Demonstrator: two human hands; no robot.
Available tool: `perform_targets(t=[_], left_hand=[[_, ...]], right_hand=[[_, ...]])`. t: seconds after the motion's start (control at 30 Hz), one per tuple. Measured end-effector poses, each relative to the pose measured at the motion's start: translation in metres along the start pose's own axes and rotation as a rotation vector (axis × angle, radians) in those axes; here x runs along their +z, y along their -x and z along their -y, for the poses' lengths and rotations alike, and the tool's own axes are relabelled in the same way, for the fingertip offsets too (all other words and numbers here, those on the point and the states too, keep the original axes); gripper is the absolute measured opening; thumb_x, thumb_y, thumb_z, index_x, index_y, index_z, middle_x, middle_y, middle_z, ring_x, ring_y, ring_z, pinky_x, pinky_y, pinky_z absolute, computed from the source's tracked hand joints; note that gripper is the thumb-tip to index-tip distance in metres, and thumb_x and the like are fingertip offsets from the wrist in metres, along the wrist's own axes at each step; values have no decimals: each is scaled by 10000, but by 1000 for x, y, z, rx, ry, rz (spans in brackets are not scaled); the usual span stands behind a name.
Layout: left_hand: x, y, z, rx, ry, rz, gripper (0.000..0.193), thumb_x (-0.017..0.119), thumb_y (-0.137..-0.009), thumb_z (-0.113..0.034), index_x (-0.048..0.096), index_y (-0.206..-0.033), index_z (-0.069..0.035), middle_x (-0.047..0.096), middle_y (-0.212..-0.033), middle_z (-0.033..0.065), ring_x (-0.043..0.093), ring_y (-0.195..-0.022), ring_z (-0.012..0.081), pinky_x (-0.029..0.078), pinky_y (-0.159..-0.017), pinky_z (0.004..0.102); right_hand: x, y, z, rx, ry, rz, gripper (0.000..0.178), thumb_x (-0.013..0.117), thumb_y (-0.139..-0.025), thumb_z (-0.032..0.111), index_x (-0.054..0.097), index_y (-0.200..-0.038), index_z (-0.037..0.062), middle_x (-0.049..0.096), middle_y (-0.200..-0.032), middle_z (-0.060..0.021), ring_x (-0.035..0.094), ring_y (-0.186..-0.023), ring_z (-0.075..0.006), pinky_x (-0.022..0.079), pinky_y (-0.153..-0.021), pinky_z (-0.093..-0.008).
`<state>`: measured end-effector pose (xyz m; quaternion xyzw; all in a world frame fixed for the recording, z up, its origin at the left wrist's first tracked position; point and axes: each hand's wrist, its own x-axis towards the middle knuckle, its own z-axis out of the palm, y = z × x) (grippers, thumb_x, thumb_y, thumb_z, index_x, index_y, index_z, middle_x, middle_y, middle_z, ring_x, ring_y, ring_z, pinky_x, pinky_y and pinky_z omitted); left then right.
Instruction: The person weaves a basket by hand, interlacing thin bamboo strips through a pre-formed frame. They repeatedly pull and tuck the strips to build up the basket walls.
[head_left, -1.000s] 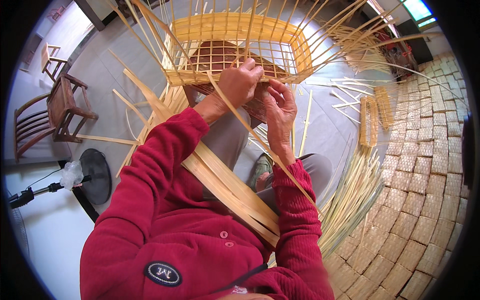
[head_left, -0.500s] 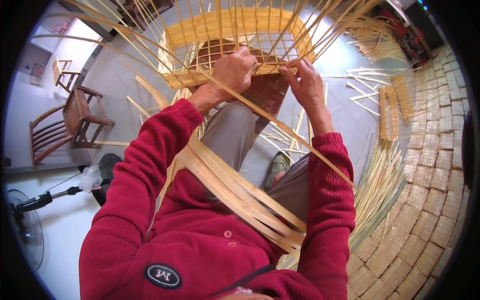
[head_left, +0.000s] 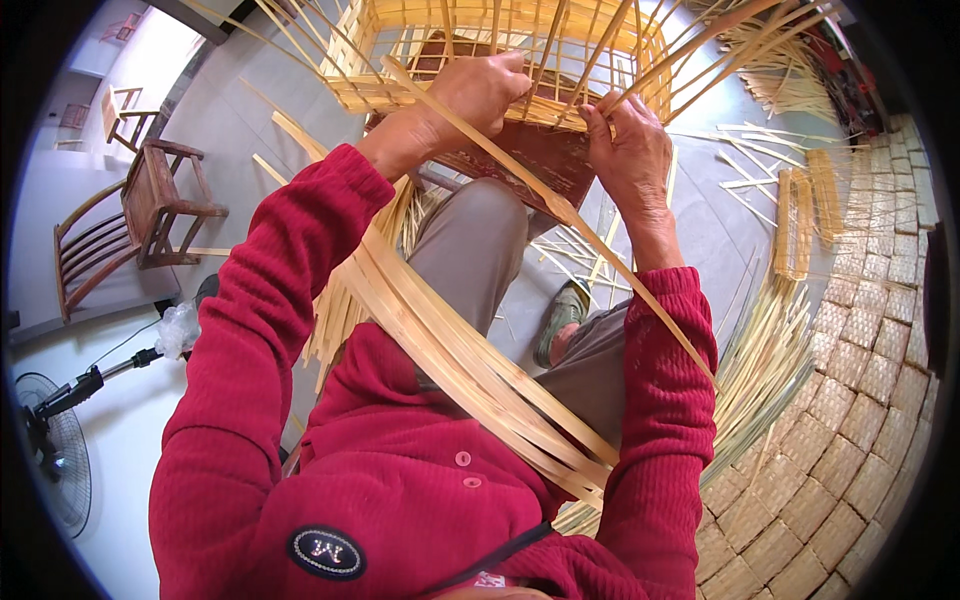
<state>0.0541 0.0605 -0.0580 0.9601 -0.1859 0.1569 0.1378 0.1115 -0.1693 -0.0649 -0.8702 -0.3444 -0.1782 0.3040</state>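
A half-woven bamboo basket (head_left: 553,112) rests on a dark red wooden bench (head_left: 535,152) in front of me, its long uprights fanning outward. My left hand (head_left: 472,95) is closed at the basket's near side, fingertips bent in among the uprights; exactly which strip it grips is hidden. To its right, my right hand (head_left: 634,140) pinches the near wall close to the right corner, thumb and forefinger together. One long bamboo strip (head_left: 562,208) slants from beside my left hand down to my right sleeve. Several wide strips (head_left: 450,345) lie across my lap.
At left are a wooden chair (head_left: 150,215) and a black fan (head_left: 55,425). Loose strips (head_left: 765,350) are heaped at right, beside two narrow woven pieces (head_left: 795,225). Stacked woven blocks (head_left: 830,440) line the right edge. More cut strips (head_left: 750,165) litter the floor.
The basket has shifted up and to the right in view, and both hands have moved rightward with it. They stay closed at its near wall.
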Motion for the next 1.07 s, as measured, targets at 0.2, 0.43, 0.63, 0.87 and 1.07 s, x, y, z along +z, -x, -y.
perform_targets(t=[0.2,0.43,0.63,0.87,1.07], left_hand=[[3,16,-13,-36,-26,-82,300,617,-807,7,704,-1086,-58,651,-934,123,677,-878,356,567,-734,442],[11,14,-20,-47,-23,-190,120,615,-788,-15,641,-898,-56,656,-864,116,685,-792,348,562,-679,460],[1,22,-24,-86,-70,-132,247,603,-835,-7,639,-1079,-17,654,-935,145,686,-857,360,573,-705,441],[-3,45,-38,-118,-161,-97,195,627,-828,-38,575,-1016,-23,625,-957,137,699,-799,345,580,-633,420],[9,51,-34,-23,-232,-66,253,626,-850,-106,627,-1099,-68,686,-952,104,737,-785,312,608,-610,364]], right_hand=[[4,0,2,77,-15,22,194,746,-875,210,641,-854,48,638,-850,-113,645,-845,-342,508,-731,-464],[-6,7,-1,84,-12,137,152,735,-873,197,686,-987,109,685,-1001,-100,675,-887,-338,541,-777,-465],[-2,3,-5,74,215,199,184,678,-930,253,667,-992,80,699,-1017,-110,689,-891,-356,543,-749,-485],[-23,26,22,56,199,255,193,674,-935,265,655,-935,73,703,-943,-121,687,-858,-361,535,-729,-478],[-9,34,11,92,107,219,204,742,-892,291,731,-958,98,757,-921,-135,744,-869,-272,566,-788,-428]])
